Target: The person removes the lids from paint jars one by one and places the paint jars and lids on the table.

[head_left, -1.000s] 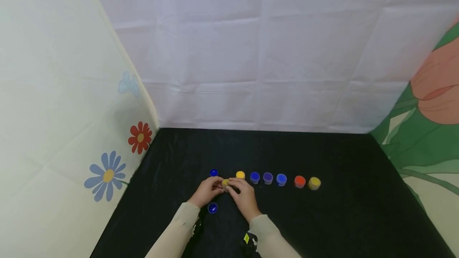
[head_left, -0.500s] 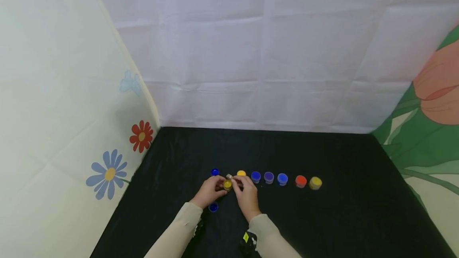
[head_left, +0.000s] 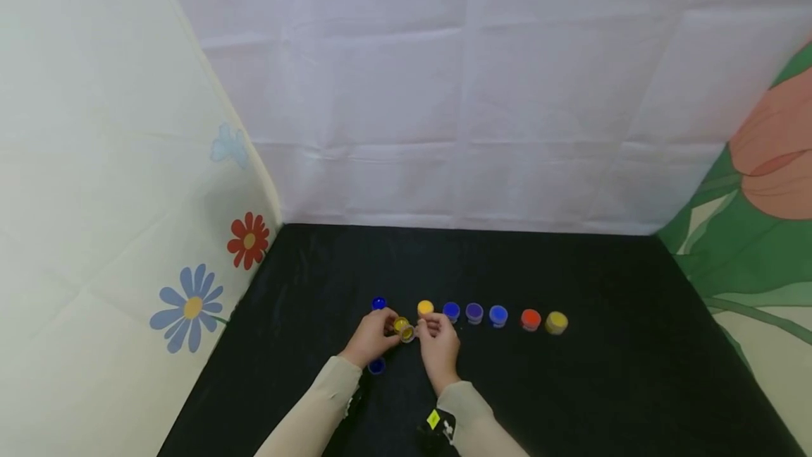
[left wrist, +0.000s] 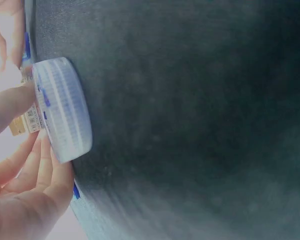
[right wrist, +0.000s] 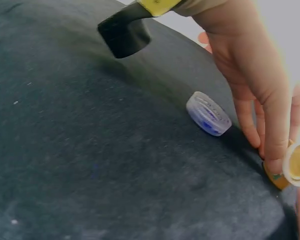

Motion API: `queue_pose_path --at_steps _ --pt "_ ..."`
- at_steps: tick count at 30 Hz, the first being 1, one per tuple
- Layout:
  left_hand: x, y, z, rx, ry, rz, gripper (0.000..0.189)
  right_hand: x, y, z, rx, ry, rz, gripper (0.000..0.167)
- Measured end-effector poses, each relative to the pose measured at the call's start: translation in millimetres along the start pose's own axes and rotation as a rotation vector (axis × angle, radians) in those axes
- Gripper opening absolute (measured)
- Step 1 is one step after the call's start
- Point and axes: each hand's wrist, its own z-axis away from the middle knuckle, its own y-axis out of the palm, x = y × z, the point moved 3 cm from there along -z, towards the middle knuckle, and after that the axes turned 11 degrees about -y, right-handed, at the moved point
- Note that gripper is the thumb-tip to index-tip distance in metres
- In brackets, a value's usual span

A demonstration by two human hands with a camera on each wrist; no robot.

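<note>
My left hand (head_left: pixel 369 338) grips a small yellow paint jar (head_left: pixel 401 324) low over the black cloth. The jar's lid (head_left: pixel 408 334) is off its mouth, its yellow-stained inner side turned up. My right hand (head_left: pixel 439 345) pinches that lid at its right edge. In the right wrist view the jar (right wrist: pixel 275 176) sits under the left fingers, and the lid's pale rim (right wrist: pixel 287 167) shows beside it. Below the left wrist lies a blue-stained clear lid (head_left: pixel 377 367), ridged and large in the left wrist view. Beyond the left hand stands a deep blue, open-looking pot (head_left: pixel 379 303).
A row of capped paint jars runs rightward: an orange-yellow jar (head_left: pixel 425 309), several blue and purple ones such as the purple jar (head_left: pixel 474 313), a red jar (head_left: pixel 531 319) and a yellow jar (head_left: pixel 557 323). Black cloth (head_left: pixel 571 400) covers the table, with white fabric (head_left: pixel 457 125) behind.
The yellow jar's lid came up off the jar and swung down to the near right side, inner side showing. My right hand drew slightly right; the left hand stayed about the jar.
</note>
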Motion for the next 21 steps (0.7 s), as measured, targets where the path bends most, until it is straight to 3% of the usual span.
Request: queue_pose_path --at_steps 4,8,16,21 --pt "-3.0 -0.2 0.7 0.007 -0.011 -0.001 0.030 -0.1 -0.6 4.8 0.042 0.043 -0.015 0.009" --pt "-3.6 0.6 -0.4 0.021 -0.036 0.010 0.029 3.9 -3.1 10.4 0.149 0.010 0.087 0.010" --pt "-3.2 1.5 -0.6 -0.016 -0.009 -0.023 0.027 15.1 -8.0 25.0 0.578 -0.238 0.310 0.023" --pt "-13.0 2.5 -2.9 -0.083 -0.008 -0.105 0.024 19.8 -6.6 27.8 0.721 -0.340 0.449 0.025"
